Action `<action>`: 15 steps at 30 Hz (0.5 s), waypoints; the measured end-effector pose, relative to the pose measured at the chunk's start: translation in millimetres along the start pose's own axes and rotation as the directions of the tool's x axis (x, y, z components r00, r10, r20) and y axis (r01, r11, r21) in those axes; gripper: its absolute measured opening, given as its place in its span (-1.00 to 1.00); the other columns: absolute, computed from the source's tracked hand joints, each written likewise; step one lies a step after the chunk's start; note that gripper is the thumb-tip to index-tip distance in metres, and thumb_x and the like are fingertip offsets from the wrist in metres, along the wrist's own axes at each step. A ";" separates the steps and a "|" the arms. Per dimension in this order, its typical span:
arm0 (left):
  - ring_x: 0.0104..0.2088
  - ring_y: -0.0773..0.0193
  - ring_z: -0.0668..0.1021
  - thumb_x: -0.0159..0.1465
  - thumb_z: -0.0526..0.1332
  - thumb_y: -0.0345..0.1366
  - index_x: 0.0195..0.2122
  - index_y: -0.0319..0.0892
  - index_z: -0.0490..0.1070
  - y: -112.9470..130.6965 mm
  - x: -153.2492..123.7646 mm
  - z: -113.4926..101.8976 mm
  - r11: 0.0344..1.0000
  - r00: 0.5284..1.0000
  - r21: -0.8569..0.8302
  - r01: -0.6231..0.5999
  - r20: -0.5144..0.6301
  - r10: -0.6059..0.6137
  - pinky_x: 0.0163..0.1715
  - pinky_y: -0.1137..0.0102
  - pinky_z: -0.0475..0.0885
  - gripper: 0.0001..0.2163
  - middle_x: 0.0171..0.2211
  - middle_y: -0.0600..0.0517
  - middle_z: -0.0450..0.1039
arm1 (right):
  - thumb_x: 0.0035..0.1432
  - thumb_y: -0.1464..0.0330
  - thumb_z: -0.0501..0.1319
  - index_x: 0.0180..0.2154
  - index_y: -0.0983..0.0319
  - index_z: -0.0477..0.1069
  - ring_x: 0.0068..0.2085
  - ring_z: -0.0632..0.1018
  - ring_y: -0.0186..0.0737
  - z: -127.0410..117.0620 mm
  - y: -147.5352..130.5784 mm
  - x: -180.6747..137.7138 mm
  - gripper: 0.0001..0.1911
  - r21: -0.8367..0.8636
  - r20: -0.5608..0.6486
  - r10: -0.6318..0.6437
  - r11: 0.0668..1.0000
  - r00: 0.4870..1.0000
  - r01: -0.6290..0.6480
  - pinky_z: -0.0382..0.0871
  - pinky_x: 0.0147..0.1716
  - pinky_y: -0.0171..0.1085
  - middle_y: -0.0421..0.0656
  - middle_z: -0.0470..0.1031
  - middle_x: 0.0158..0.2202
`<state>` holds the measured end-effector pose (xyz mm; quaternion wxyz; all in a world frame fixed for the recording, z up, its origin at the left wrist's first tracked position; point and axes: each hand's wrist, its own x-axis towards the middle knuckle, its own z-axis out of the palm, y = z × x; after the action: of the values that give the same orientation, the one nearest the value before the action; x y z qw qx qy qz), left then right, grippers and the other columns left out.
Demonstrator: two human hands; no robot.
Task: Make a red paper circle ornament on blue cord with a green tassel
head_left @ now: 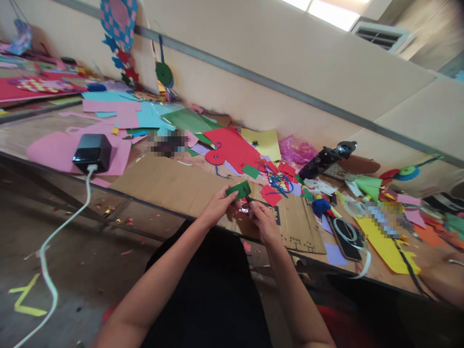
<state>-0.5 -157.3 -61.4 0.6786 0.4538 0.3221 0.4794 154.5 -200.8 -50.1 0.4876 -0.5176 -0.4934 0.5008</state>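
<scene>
My left hand [216, 207] pinches a small green paper piece [237, 191] above the cardboard sheet [174, 186]. Narrow slits show along the paper's right end. In my right hand [265, 220] is a pair of scissors [248, 198], with slim dark blades against the slit end of the paper. The fingers hide most of the scissors' handles. Just below the paper, between the hands, is a small shiny silvery patch that I cannot make out. Beyond my hands lie a green paper scrap [251, 171] and a red paper scrap [271, 195].
A black power adapter [93, 151] with a white cable stands at the left. Red paper [232, 145], blue cord [282, 183] and a dark bottle-like object [319, 162] lie behind. At the right are a phone [346, 241], yellow paper [387, 246] and another person's arm [444, 278].
</scene>
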 end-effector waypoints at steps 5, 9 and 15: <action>-0.62 0.40 0.49 0.16 0.32 -0.01 -0.26 -0.17 0.25 -1.6 1.6 -0.5 1.000 1.000 -0.008 -0.014 -0.010 0.014 -0.59 0.52 0.35 -0.63 -0.57 0.13 0.49 | -0.01 -0.08 0.27 -0.47 0.21 0.41 -0.50 0.17 -0.31 0.4 0.5 0.6 -0.53 0.006 -0.006 0.023 1.000 1.000 -0.023 -0.05 -0.52 -0.30 -0.27 0.17 -0.57; -0.62 0.38 0.50 0.17 0.31 -0.01 -0.25 -0.17 0.24 -2.8 2.6 -1.2 1.000 1.000 -0.008 -0.016 -0.007 0.016 -0.58 0.51 0.37 -0.63 -0.55 0.10 0.51 | 0.00 -0.08 0.27 -0.48 0.20 0.37 -0.51 0.14 -0.33 0.5 1.0 0.0 -0.53 0.008 -0.006 0.027 1.000 1.000 -0.027 -0.07 -0.53 -0.30 -0.27 0.17 -0.57; -0.57 0.37 0.53 0.21 0.30 -0.06 -0.25 -0.16 0.23 -2.4 2.1 -0.1 1.000 1.000 -0.007 -0.024 -0.007 0.024 -0.51 0.49 0.41 -0.67 -0.52 0.10 0.51 | -0.01 -0.11 0.28 -0.49 0.20 0.32 -0.50 0.14 -0.33 0.3 1.3 0.2 -0.50 0.010 0.006 0.010 1.000 1.000 -0.010 -0.07 -0.53 -0.30 -0.27 0.16 -0.57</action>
<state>1.0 -155.6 -63.6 0.6734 0.4535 0.3173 0.4901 154.3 -200.7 -51.5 0.4863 -0.5163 -0.4899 0.5070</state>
